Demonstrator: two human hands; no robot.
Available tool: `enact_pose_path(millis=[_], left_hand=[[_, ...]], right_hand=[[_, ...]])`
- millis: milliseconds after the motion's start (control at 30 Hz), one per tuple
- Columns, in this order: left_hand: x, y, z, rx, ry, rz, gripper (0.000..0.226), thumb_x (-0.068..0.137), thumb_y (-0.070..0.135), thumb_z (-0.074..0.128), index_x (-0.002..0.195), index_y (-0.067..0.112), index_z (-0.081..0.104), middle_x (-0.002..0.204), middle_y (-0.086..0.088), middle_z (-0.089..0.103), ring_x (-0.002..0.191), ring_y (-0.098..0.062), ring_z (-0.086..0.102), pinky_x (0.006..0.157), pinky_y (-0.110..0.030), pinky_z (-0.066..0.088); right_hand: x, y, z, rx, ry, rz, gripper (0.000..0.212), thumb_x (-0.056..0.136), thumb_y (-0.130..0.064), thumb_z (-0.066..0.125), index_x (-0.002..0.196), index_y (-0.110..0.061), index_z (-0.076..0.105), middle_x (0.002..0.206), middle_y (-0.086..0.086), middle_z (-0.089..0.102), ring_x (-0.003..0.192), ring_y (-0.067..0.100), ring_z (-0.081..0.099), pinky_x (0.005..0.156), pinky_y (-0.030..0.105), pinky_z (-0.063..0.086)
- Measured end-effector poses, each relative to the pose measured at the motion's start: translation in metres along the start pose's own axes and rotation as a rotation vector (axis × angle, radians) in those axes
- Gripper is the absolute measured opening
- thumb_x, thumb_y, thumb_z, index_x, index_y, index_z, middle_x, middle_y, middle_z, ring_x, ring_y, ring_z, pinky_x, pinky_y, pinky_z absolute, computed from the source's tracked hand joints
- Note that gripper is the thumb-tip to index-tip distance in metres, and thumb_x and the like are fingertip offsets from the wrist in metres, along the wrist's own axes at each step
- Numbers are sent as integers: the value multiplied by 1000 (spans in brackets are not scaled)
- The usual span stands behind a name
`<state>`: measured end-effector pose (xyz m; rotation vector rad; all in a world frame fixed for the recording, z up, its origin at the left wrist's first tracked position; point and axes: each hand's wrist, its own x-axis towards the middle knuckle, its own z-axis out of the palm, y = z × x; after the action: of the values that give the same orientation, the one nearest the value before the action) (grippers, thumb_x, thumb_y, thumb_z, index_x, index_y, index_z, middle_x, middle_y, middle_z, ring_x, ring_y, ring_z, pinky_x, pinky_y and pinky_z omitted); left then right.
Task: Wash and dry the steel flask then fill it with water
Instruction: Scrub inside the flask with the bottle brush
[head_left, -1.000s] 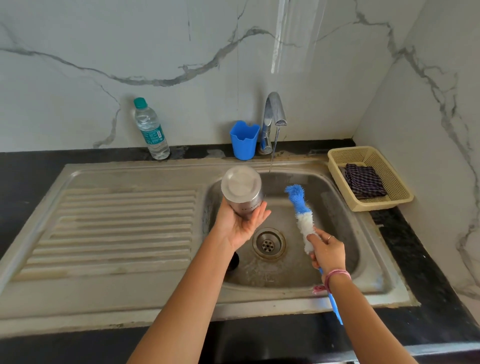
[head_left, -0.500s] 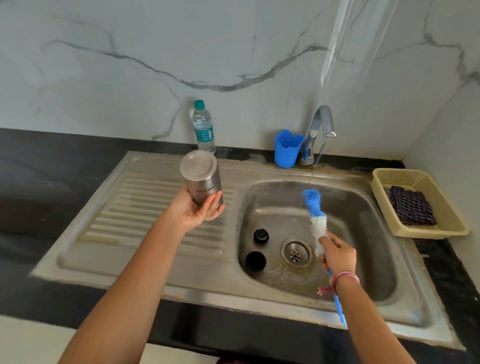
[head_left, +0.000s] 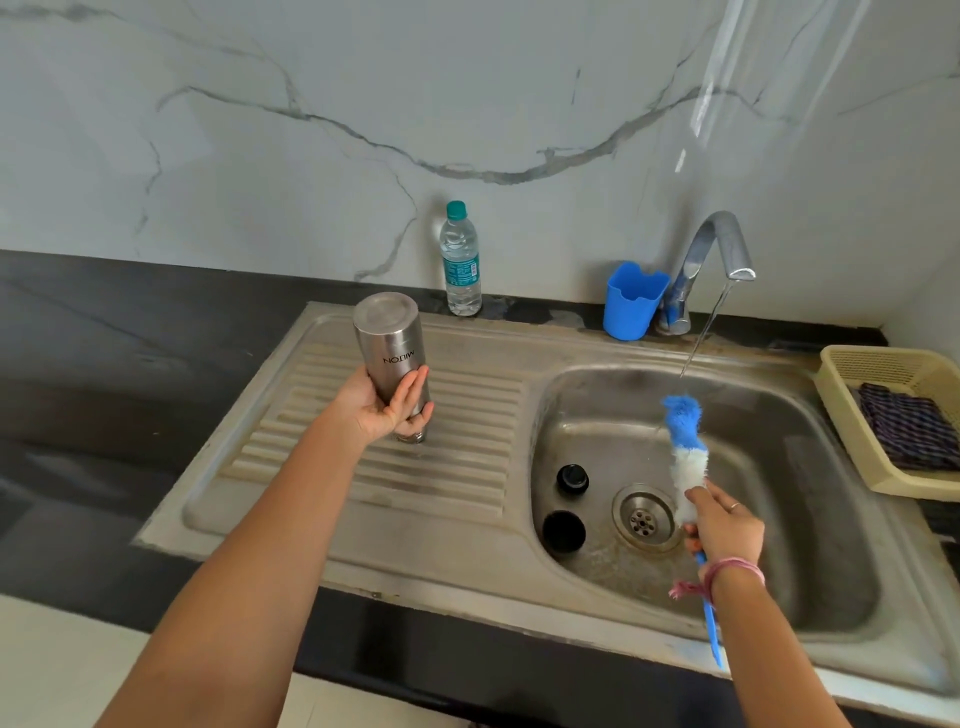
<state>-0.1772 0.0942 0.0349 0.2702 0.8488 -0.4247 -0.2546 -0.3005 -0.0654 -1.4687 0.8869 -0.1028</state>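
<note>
Two hands busy: left hand (head_left: 387, 410) grips inverted flask (head_left: 393, 358), apparently touching drainboard (head_left: 467, 415); right hand (head_left: 724, 527) grips brush (head_left: 685, 441).

Domestic kitchen: a stainless-steel sink (head_left: 519, 566) with ribbed drainboard (head_left: 395, 457) set in a dark table (head_left: 104, 364), a running tap (head_left: 711, 260) at its back edge, marble-patterned wall tiles (head_left: 311, 130), a plastic water bottle (head_left: 460, 260), a blue cup (head_left: 631, 301) and a cloth-holding basket (head_left: 841, 395) at the right edge.
</note>
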Motion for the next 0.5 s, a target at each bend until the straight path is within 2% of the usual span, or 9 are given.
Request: enact_pose_path(millis=[267,500], left_hand=[[3,13,-3,10,-23,-27,59,86,33,73,111,-17,52,120,-37,33,56,-39,70,43,-38,57],[5,18,-6,107,-23,-43,58,87,37,71,111,-14,56,118,-40,38,57,-37,71,45,-38,57]], right_hand=[[-2,7,11,16,44,24,35,87,-18,63,121,-19,67,64,10,59,47,16,42,48,27,40],[-8,12,11,-6,8,90,29,88,-16,62,116,-18,68,62,10,56,43,14,39,38,21,35]])
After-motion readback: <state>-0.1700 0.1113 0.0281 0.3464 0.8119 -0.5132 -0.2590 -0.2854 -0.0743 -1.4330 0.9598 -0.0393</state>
